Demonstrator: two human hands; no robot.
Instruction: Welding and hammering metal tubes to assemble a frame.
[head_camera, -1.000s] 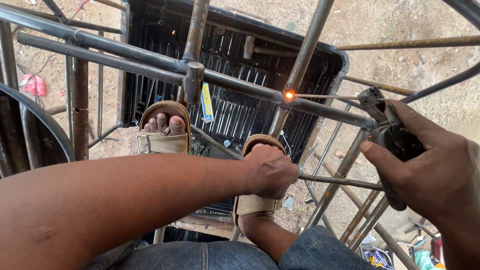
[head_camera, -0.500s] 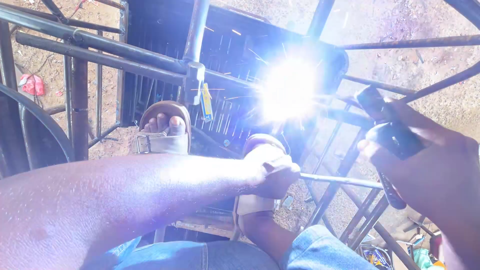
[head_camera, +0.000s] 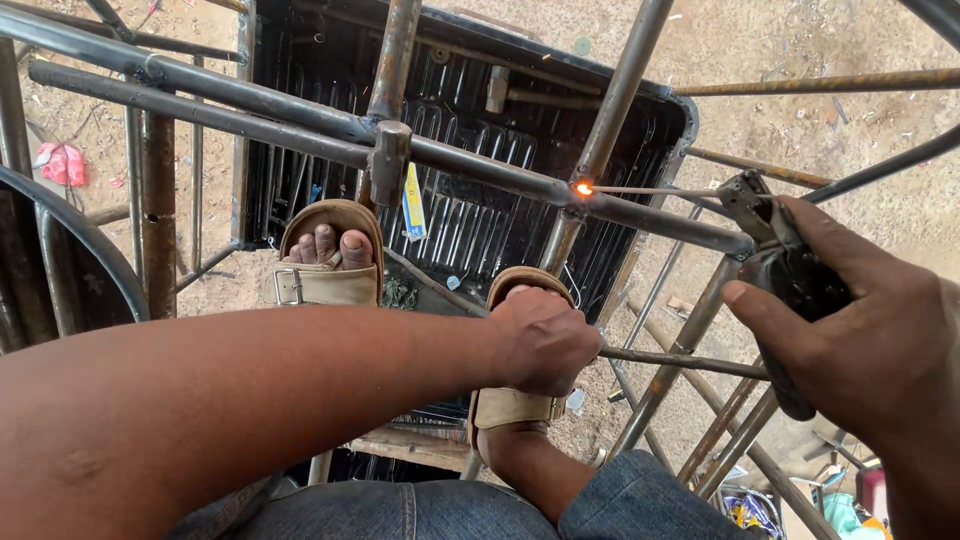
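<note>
Welding rod (head_camera: 650, 190) tip glowing orange, touching joint of horizontal steel pipe (head_camera: 300, 110) and slanted pipe (head_camera: 620, 90), centre of frame. Rod clamped in dark electrode holder (head_camera: 790, 270). Right hand (head_camera: 860, 350) fingers closed tight around holder, thumb along its side. Left hand (head_camera: 545, 340) fisted around thin steel bar (head_camera: 690, 362), lower centre. Beneath: tan sandals (head_camera: 325, 280) on feet, black ribbed tray (head_camera: 470, 200), sandy ground (head_camera: 800, 40). Blue jeans (head_camera: 640, 500) at bottom.
</note>
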